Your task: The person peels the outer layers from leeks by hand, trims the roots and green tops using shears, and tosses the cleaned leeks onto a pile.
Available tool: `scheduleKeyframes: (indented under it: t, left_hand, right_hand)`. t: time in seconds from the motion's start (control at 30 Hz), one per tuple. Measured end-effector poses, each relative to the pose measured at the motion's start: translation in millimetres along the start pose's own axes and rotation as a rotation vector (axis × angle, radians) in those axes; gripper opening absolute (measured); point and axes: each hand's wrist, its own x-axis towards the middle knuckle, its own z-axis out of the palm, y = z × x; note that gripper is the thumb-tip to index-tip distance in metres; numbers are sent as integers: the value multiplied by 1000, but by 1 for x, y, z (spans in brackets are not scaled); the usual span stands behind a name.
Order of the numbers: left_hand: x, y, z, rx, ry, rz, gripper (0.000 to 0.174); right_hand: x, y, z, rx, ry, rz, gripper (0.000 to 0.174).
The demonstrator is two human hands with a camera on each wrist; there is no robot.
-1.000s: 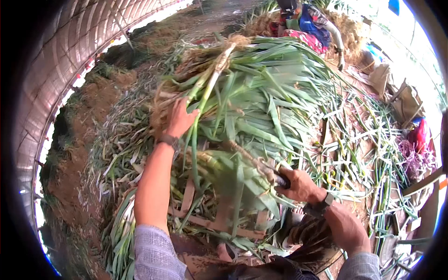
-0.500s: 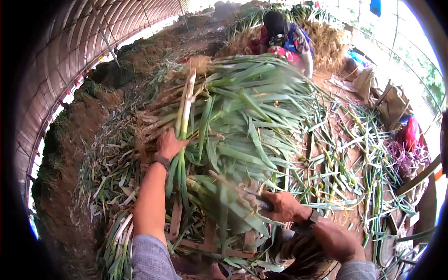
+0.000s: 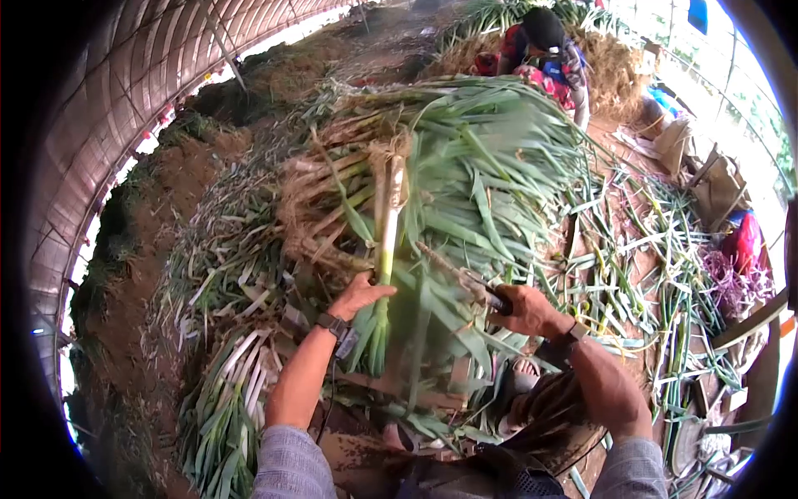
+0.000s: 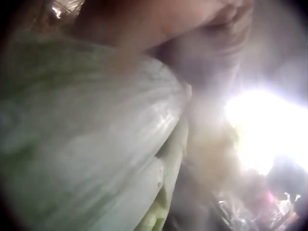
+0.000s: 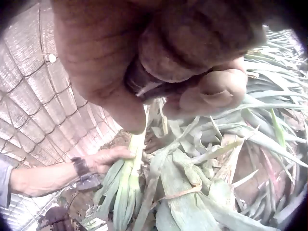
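Observation:
My left hand (image 3: pixel 357 298) grips a leek (image 3: pixel 389 224) around its green upper part. The white shank and hairy roots point away from me, and its leaves hang toward me below the hand. A second stalk lies close along it. In my right hand (image 3: pixel 532 312) is a dark-handled, knife-like tool (image 3: pixel 465 285), its long narrow end dirty brown and pointing up and left toward the leek. The right wrist view shows fingers (image 5: pixel 219 91) curled round the dark handle (image 5: pixel 144 84). Close up in the left wrist view, pale green leaves (image 4: pixel 91 130) lie below the hand.
A large pile of leeks (image 3: pixel 499 158) lies just ahead, roots to the left. Trimmed leaves (image 3: pixel 632 274) litter the ground at right. More leeks (image 3: pixel 233 416) lie at lower left. Another person (image 3: pixel 544 58) crouches behind the pile. A curved tunnel wall (image 3: pixel 108 125) runs along the left.
My left hand has drawn the leek toward me and to the right, nearer the tool. The right hand stays in about the same place, still holding the tool.

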Motion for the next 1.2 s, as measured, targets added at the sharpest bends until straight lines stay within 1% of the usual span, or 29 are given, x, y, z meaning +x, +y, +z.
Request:
scheduleKeyframes:
  t: [0.03,0.07,0.13,0.17,0.2,0.27,0.3,0.37,0.4,0.43,0.47,0.5,0.53,0.6,0.67,0.7,0.77,0.8,0.83,0.87,0.9,0.93,0.97,1.0,1.03,1.1,1.13,1.17,1.2]
  left_hand:
    - [-25,16,16,35,180,43,52]
    - [-28,13,17,37,175,32,52]
    - [-36,12,18,-102,125,76,49]
    - [-40,13,16,-16,106,22,56]
    - [-51,22,21,-21,113,17,56]
    - [-65,42,32,164,213,15,52]
    - [-62,41,32,164,191,129,45]
    - [-75,85,31,188,220,294,39]
    - [-82,109,29,149,276,401,36]
    - [-89,137,24,36,304,400,40]
    - [-94,161,14,-22,294,469,40]
    - [-93,180,0,23,404,530,40]
    - [-93,197,-17,-67,410,530,42]
    - [-104,229,-41,-188,395,574,47]
    - [-112,242,-45,-488,354,599,44]
    - [-111,234,-46,-483,347,595,44]
    - [-99,193,-48,-494,355,443,44]
    - [-73,150,-49,-534,407,329,45]
    - [-68,118,-27,-422,529,151,50]
    - [-43,61,-11,-321,636,137,55]
    - [-18,-8,-2,-435,577,84,60]
    - [-23,-40,14,-278,608,31,58]
    - [-20,-84,16,-210,608,-106,57]
    - [-13,-108,17,-144,600,-239,57]
    - [-17,-106,21,-153,600,-238,57]
    - [-31,-110,29,-136,644,-78,56]
    - [-30,-98,28,-620,629,-66,30]
    - [-34,-88,28,-731,535,-25,35]
    - [-49,-62,32,-835,436,16,41]
  right_hand:
    - [-1,1,1,-36,-26,-22,39]
    - [-3,3,2,-75,-48,-42,39]
    - [-8,5,9,-65,-61,-86,37]
    - [-9,4,11,-98,-54,-89,35]
    - [-10,-2,9,-131,-45,-94,33]
    - [-8,-10,5,-134,-76,-77,35]
    - [-8,-10,5,-85,-29,-98,35]
    - [-11,-10,5,-47,32,-117,35]
    - [-10,-7,6,-48,45,-119,35]
    - [-9,-7,4,-40,34,-98,35]
    - [-8,-8,1,-31,28,-80,35]
    - [-9,-13,-2,6,69,-78,34]
    - [-7,-9,-3,57,75,-62,32]
    - [-4,-6,-8,47,101,-14,35]
    - [-6,-12,-18,110,93,49,32]
    - [-9,-12,-20,150,111,71,32]
    - [-14,-21,-27,268,130,116,34]
    - [-15,-21,-26,286,143,118,34]
    - [-15,-20,-27,205,152,95,34]
    - [-16,-18,-27,124,162,73,34]
    - [-17,-11,-23,4,182,40,35]
    - [-19,-12,-21,-87,168,7,34]
    - [-20,-13,-14,-98,166,-39,33]
    - [-22,-9,-7,-114,167,-82,32]
    - [-22,-11,2,-188,138,-109,34]
    - [-30,-14,18,-309,37,-145,32]
    - [-31,-18,26,-334,-33,-149,31]
    - [-32,-22,32,-320,-65,-215,29]
    - [-34,-33,34,-318,-62,-181,32]
